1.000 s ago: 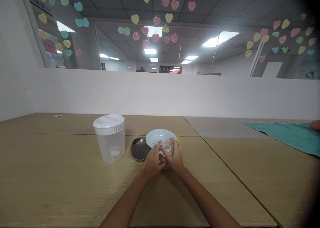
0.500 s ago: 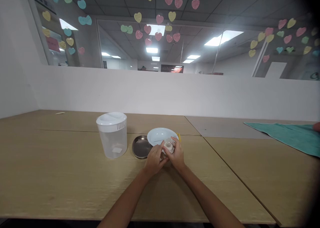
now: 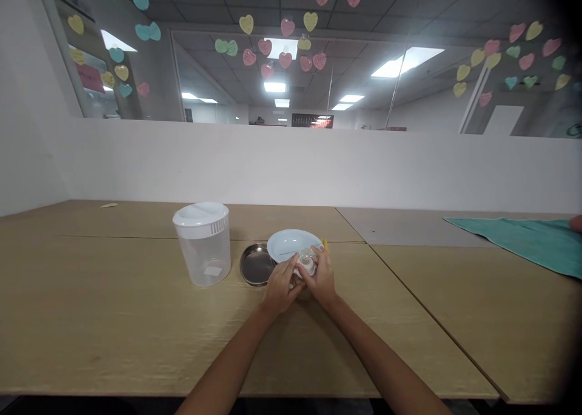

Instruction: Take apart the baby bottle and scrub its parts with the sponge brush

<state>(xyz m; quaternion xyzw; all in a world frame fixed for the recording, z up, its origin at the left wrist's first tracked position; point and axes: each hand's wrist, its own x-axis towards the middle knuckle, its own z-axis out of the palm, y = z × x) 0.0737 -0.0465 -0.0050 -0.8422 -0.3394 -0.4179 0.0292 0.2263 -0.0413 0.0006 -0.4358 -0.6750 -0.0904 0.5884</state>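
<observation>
Both my hands meet at the middle of the wooden table (image 3: 113, 318), just in front of a white plate (image 3: 286, 242). My right hand (image 3: 321, 276) is wrapped round a small clear jar (image 3: 307, 261) with a pale cap. My left hand (image 3: 279, 287) pinches at the jar's left side, fingers curled. A yellow object (image 3: 324, 244) peeks out behind my right hand, by the plate's right edge.
A clear plastic container with a white lid (image 3: 202, 242) stands left of the plate. A shallow round metal dish (image 3: 255, 264) lies between them. A teal cloth (image 3: 527, 236) lies at the far right, with someone's fingertip (image 3: 576, 222) at its edge. A white partition wall runs behind.
My hands stay together on the small jar, with only slight finger movement. The view has shifted a little as my head moved.
</observation>
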